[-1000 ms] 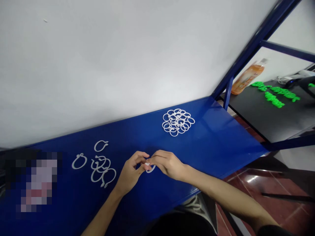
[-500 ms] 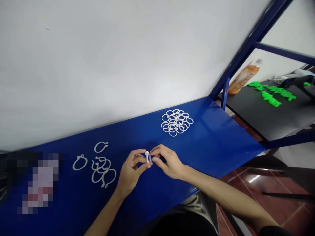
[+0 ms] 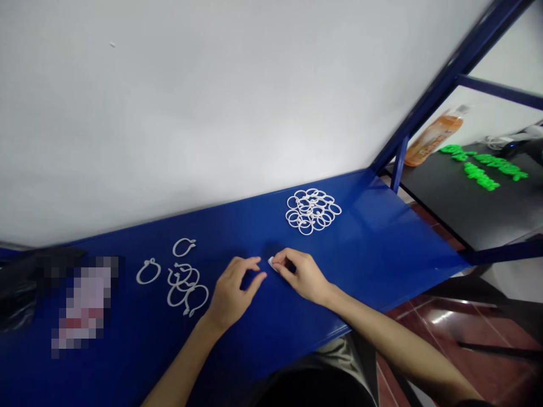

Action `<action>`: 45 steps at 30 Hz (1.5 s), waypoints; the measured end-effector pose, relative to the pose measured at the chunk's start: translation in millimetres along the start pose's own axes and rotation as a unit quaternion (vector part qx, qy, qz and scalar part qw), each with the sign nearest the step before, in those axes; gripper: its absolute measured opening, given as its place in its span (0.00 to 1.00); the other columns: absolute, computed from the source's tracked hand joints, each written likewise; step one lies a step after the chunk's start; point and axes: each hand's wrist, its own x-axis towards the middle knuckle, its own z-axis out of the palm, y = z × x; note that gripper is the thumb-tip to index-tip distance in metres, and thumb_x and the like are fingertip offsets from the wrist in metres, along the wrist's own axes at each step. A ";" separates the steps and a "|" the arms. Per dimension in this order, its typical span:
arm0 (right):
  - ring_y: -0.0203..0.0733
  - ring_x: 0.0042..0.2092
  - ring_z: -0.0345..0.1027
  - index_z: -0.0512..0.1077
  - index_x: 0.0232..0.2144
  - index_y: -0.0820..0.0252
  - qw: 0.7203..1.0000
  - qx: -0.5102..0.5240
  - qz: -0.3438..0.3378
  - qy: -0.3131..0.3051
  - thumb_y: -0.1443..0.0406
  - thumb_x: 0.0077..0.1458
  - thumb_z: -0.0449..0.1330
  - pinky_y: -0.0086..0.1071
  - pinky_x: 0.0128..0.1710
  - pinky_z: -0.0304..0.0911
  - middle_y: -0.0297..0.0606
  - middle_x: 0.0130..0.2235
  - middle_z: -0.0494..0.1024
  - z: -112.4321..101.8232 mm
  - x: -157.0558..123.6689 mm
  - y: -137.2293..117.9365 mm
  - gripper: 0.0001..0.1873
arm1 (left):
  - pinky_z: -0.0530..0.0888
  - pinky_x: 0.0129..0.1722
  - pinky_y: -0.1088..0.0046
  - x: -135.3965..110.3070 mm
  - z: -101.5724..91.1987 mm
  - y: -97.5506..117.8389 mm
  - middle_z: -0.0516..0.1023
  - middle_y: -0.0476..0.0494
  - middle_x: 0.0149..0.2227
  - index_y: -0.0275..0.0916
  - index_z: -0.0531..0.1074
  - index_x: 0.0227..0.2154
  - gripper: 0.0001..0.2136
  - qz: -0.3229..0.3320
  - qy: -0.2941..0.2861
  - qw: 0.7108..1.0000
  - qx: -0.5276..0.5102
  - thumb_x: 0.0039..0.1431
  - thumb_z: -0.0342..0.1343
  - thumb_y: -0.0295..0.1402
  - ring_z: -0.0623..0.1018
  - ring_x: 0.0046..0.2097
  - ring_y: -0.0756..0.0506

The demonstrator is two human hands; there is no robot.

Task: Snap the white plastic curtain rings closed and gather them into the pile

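My right hand (image 3: pixel 302 275) is closed in a pinch on a small white plastic ring (image 3: pixel 272 262), of which only an end shows at the fingertips. My left hand (image 3: pixel 232 293) hovers just left of it over the blue table (image 3: pixel 373 249), fingers curved and apart, holding nothing. A pile of several closed white rings (image 3: pixel 313 211) lies beyond my right hand. Several white rings with small tabs (image 3: pixel 183 282) are spread out to the left of my left hand.
A white wall runs along the table's far edge. A blurred patch (image 3: pixel 80 308) covers something at the left. To the right a blue frame post (image 3: pixel 436 85) borders a black table (image 3: pixel 475 203) with an orange bottle (image 3: pixel 432 138) and green pieces (image 3: pixel 483 167). Red floor tiles lie below.
Both hands held the white ring together between them. Now my left hand has let go and opened, and my right hand alone keeps the ring, lower toward the table.
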 end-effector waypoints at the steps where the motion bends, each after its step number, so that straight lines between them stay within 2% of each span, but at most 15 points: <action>1: 0.37 0.34 0.74 0.73 0.39 0.58 1.000 -0.022 0.002 0.009 0.63 0.65 0.58 0.31 0.36 0.69 0.36 0.36 0.80 -3.6 0.3 3.3 0.05 | 0.75 0.51 0.60 4.0 -7.4 -6.6 0.82 0.43 0.38 0.42 0.74 0.45 0.09 -0.001 0.027 0.999 0.044 0.66 0.55 0.37 0.80 0.44 0.42; 3: 0.40 0.36 0.75 0.72 0.43 0.58 0.996 -0.081 -0.006 0.023 0.64 0.65 0.58 0.34 0.38 0.71 0.37 0.36 0.80 -10.6 -0.1 11.0 0.06 | 0.71 0.55 0.55 10.5 -23.5 -23.4 0.80 0.38 0.46 0.40 0.74 0.48 0.12 -0.030 0.078 0.984 0.155 0.66 0.53 0.37 0.77 0.51 0.38; 4: 0.41 0.37 0.75 0.72 0.45 0.58 0.993 -0.111 -0.015 0.027 0.64 0.65 0.58 0.36 0.40 0.72 0.39 0.37 0.80 -14.3 -0.8 14.9 0.08 | 0.69 0.57 0.51 12.5 -31.4 -32.7 0.78 0.34 0.51 0.38 0.72 0.52 0.16 -0.059 0.084 0.971 0.215 0.66 0.52 0.38 0.74 0.55 0.35; 6: 0.44 0.41 0.76 0.73 0.48 0.58 0.988 -0.150 -0.035 0.019 0.65 0.66 0.57 0.39 0.43 0.73 0.41 0.40 0.81 -22.5 -2.5 22.2 0.10 | 0.66 0.57 0.46 13.0 -44.6 -50.9 0.70 0.29 0.60 0.35 0.68 0.59 0.22 -0.126 0.058 0.940 0.310 0.67 0.49 0.39 0.67 0.61 0.29; 7: 0.44 0.42 0.77 0.73 0.48 0.57 0.987 -0.158 -0.043 0.009 0.65 0.66 0.57 0.40 0.45 0.73 0.42 0.42 0.81 -27.3 -3.2 25.3 0.10 | 0.66 0.57 0.44 12.0 -49.4 -58.7 0.68 0.27 0.62 0.33 0.66 0.61 0.23 -0.151 0.044 0.927 0.341 0.68 0.46 0.39 0.65 0.62 0.27; 10: 0.44 0.45 0.77 0.74 0.49 0.56 0.986 -0.162 -0.048 -0.006 0.65 0.67 0.56 0.41 0.47 0.74 0.42 0.45 0.82 -45.8 -3.0 33.1 0.11 | 0.65 0.56 0.45 7.2 -56.5 -73.8 0.70 0.26 0.60 0.30 0.65 0.62 0.24 -0.180 0.000 0.905 0.386 0.70 0.40 0.38 0.66 0.60 0.27; 13: 0.45 0.45 0.78 0.74 0.48 0.56 0.982 -0.181 -0.035 0.043 0.65 0.66 0.57 0.42 0.47 0.73 0.41 0.46 0.82 -69.0 1.9 41.3 0.10 | 0.66 0.53 0.49 6.1 -55.4 -75.7 0.74 0.28 0.56 0.31 0.69 0.58 0.23 -0.179 -0.010 0.900 0.397 0.69 0.41 0.39 0.70 0.56 0.28; 17: 0.44 0.40 0.77 0.75 0.44 0.56 0.964 -0.228 -0.050 0.127 0.63 0.66 0.57 0.39 0.41 0.73 0.41 0.41 0.81 -97.5 12.3 55.0 0.08 | 0.66 0.52 0.52 9.7 -47.7 -66.8 0.78 0.31 0.50 0.35 0.73 0.53 0.19 -0.144 -0.018 0.916 0.374 0.67 0.45 0.37 0.71 0.53 0.32; 21: 0.42 0.35 0.72 0.74 0.42 0.57 0.948 -0.259 -0.076 0.166 0.63 0.67 0.56 0.37 0.37 0.71 0.41 0.38 0.77 -111.0 20.1 68.9 0.08 | 0.64 0.53 0.55 10.3 -35.9 -55.4 0.79 0.37 0.46 0.39 0.74 0.51 0.15 -0.082 -0.039 0.943 0.319 0.68 0.47 0.34 0.72 0.51 0.35; 23: 0.41 0.35 0.72 0.74 0.42 0.58 0.947 -0.264 -0.079 0.166 0.63 0.67 0.55 0.36 0.37 0.70 0.40 0.37 0.76 -111.8 22.2 74.7 0.08 | 0.64 0.52 0.57 9.7 -30.6 -50.6 0.79 0.37 0.47 0.39 0.73 0.52 0.15 -0.066 -0.037 0.947 0.312 0.68 0.48 0.36 0.72 0.51 0.36; 26: 0.42 0.36 0.72 0.74 0.42 0.58 0.947 -0.268 -0.076 0.163 0.63 0.66 0.56 0.36 0.38 0.70 0.40 0.37 0.77 -109.2 24.0 81.3 0.08 | 0.66 0.49 0.57 9.5 -26.3 -45.9 0.76 0.35 0.48 0.36 0.73 0.52 0.17 -0.074 -0.029 0.942 0.327 0.67 0.50 0.39 0.71 0.51 0.34; 32: 0.45 0.40 0.71 0.74 0.40 0.58 0.943 -0.284 -0.062 0.165 0.63 0.66 0.56 0.39 0.42 0.69 0.42 0.39 0.77 -104.0 26.9 86.3 0.08 | 0.67 0.46 0.59 10.1 -26.2 -43.7 0.77 0.36 0.45 0.37 0.74 0.43 0.13 -0.087 -0.035 0.937 0.336 0.68 0.49 0.38 0.72 0.47 0.36; 36: 0.45 0.40 0.71 0.75 0.40 0.57 0.943 -0.280 -0.063 0.169 0.64 0.66 0.56 0.39 0.42 0.69 0.42 0.39 0.77 -103.1 25.7 85.1 0.08 | 0.67 0.47 0.57 7.6 -27.4 -46.4 0.78 0.37 0.46 0.37 0.73 0.47 0.14 -0.075 -0.046 0.942 0.325 0.68 0.49 0.39 0.73 0.48 0.36; 41: 0.46 0.42 0.71 0.75 0.41 0.57 0.933 -0.291 -0.079 0.197 0.64 0.66 0.56 0.41 0.43 0.70 0.42 0.39 0.78 -104.8 20.8 79.1 0.08 | 0.67 0.49 0.57 5.2 -27.4 -50.3 0.79 0.40 0.48 0.41 0.74 0.50 0.13 -0.070 -0.073 0.959 0.265 0.68 0.50 0.35 0.74 0.49 0.37; 45: 0.47 0.43 0.71 0.74 0.43 0.56 0.921 -0.299 -0.133 0.211 0.66 0.66 0.57 0.44 0.44 0.70 0.43 0.40 0.78 -98.6 17.1 66.8 0.07 | 0.65 0.53 0.54 8.2 -25.2 -38.2 0.81 0.43 0.47 0.45 0.76 0.48 0.12 -0.077 -0.078 0.980 0.163 0.68 0.49 0.33 0.76 0.49 0.39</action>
